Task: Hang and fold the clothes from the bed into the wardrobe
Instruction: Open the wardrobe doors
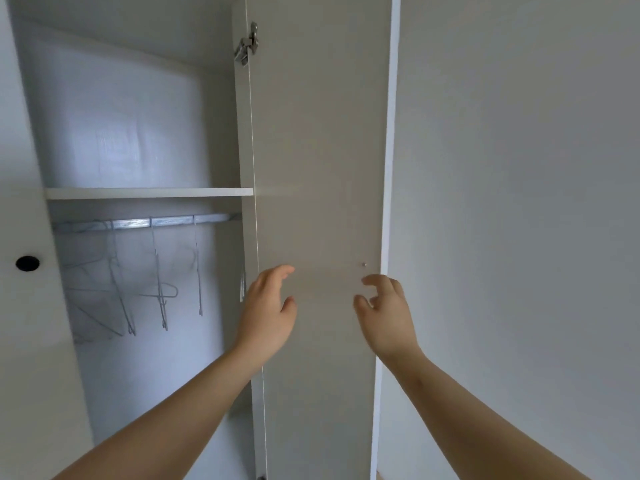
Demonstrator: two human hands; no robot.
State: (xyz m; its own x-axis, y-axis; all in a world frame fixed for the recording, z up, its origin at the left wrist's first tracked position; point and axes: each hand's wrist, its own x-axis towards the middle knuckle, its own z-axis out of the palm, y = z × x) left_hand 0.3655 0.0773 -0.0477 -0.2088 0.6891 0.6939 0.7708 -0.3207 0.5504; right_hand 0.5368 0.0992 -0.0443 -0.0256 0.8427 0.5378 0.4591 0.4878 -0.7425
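I see the wardrobe (121,133) standing open across the left of the frame, its door (318,150) swung out in the centre. My left hand (268,306) and right hand (386,313) hover before the door's lower middle, fingers loosely curled and apart, gripping nothing. Wire hangers (159,296) hang from the rail (145,222) under a shelf (149,192), left of centre.

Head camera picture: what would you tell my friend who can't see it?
The left hand and the right hand reach up, holding nothing, in front of an open wardrobe door. To the left, inside the wardrobe, wire hangers hang on a rail under a shelf.
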